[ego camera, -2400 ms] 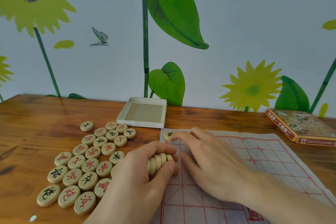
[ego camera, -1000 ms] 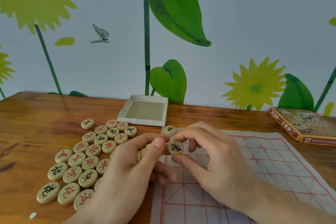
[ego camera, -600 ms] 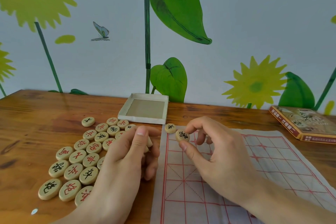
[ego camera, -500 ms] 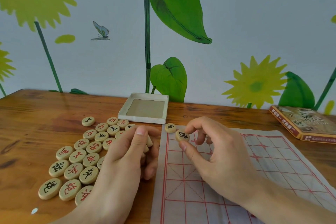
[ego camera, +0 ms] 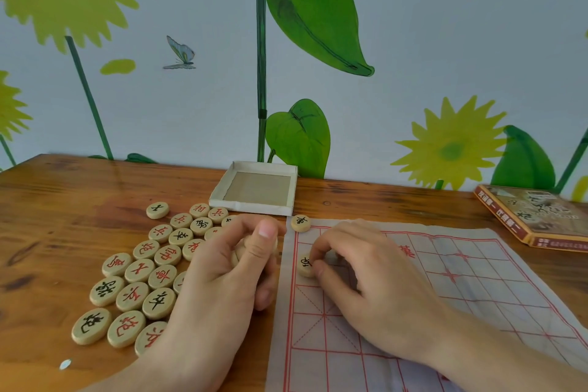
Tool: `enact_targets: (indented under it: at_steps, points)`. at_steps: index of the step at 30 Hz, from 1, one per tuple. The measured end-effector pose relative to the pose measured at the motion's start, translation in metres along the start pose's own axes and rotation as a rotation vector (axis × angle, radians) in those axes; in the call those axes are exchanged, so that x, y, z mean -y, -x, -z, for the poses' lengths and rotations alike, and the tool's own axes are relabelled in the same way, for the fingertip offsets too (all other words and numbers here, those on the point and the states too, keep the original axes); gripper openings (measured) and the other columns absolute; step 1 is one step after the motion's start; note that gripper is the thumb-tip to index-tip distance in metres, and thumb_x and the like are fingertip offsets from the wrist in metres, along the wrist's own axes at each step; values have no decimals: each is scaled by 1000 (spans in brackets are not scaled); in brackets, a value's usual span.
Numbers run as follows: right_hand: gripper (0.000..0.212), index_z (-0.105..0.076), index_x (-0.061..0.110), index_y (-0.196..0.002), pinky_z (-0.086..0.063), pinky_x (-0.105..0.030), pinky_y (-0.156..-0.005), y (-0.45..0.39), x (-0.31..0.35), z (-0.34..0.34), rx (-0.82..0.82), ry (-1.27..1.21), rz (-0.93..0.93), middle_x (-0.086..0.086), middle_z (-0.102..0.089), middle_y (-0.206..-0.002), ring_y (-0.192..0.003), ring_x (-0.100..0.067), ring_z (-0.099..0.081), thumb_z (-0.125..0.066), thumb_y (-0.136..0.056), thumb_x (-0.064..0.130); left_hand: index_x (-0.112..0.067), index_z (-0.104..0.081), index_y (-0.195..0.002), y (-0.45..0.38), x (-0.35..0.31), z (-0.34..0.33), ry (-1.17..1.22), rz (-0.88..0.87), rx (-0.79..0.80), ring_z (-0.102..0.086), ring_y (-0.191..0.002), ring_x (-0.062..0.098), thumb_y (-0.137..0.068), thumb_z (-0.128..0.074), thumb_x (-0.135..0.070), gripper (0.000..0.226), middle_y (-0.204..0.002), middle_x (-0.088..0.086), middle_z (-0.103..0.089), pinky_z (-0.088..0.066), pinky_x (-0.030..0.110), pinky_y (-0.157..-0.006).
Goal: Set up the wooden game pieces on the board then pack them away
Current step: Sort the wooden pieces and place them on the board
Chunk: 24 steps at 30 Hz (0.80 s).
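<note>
Wooden table (ego camera: 57, 232) against sunflower-painted wall (ego camera: 413, 41), cloth board (ego camera: 477, 280) alongside.

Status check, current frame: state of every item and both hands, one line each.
Left hand: grips a small stack of pieces, beside the mat.
Right hand: fingers pinch one piece against the mat.
Pinched piece: flat on the mat's left edge line.
Corner piece: flat on the mat's far left corner, untouched.
Loose pieces: face up on the table.
Mat: spread out.
Tray: open, empty.
Box lid: set aside, far right.
</note>
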State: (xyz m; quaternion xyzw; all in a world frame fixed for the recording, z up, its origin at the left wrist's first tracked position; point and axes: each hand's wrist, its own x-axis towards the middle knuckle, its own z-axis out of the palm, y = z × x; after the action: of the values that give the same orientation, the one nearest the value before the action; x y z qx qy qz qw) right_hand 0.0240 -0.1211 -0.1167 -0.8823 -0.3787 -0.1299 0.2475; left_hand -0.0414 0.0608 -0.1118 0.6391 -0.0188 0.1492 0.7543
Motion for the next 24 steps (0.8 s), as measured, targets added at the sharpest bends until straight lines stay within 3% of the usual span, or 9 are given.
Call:
enact_targets:
  at_steps: [5, 10, 15, 18, 22, 24]
  points:
    - [19, -66, 40, -107, -34, -10, -86, 2, 0, 1, 32, 8, 0, 31, -54, -105, -108, 6, -45, -51, -100, 29, -24, -77, -94, -1, 2, 1, -28, -10, 7, -38, -51, 18, -83, -59, -44, 29, -65, 7, -49, -34, 31, -51]
    - [25, -64, 40, -112, -35, -11, -88, 2, 0, 0, 37, 13, 6, 30, -53, -109, -111, 5, -45, -48, -98, 30, -16, -74, -91, -2, 7, 3, -13, 1, 2, -37, -53, 21, -91, -58, -37, 26, -67, 14, -50, -34, 33, -53]
    - [24, -56, 42, -117, -41, -13, -83, 3, 0, -1, -77, -37, 19, 27, -53, -104, -104, 3, -50, -54, -95, 32, -22, -71, -86, -4, 7, 3, -44, 2, 11, -41, -50, 18, -86, -59, -34, 17, -71, 8, -61, -31, 30, -48]
    - [32, -51, 45, -124, -44, -16, -80, 5, 0, 0, -142, -58, 48, 24, -54, -101, -100, -2, -53, -59, -94, 39, -17, -69, -88, -2, 6, 3, -128, -21, 36, -41, -45, 12, -94, -56, -27, 18, -58, 1, -59, -32, 23, -43]
    - [45, -52, 37, -135, -42, -12, -82, 4, 3, 2, -205, -97, 128, 23, -55, -106, -99, 4, -53, -66, -92, 40, -28, -74, -89, 0, 7, 5, -228, -47, 95, -40, -50, 14, -94, -63, -45, 20, -57, -2, -54, -33, 29, -48]
    - [45, -56, 31, -138, -45, -15, -85, 4, 5, 2, -214, -118, 193, 18, -58, -112, -102, 3, -55, -69, -95, 36, -31, -76, -92, 2, 6, 4, -293, -71, 130, -39, -49, 8, -91, -64, -50, 22, -53, -8, -50, -32, 24, -48]
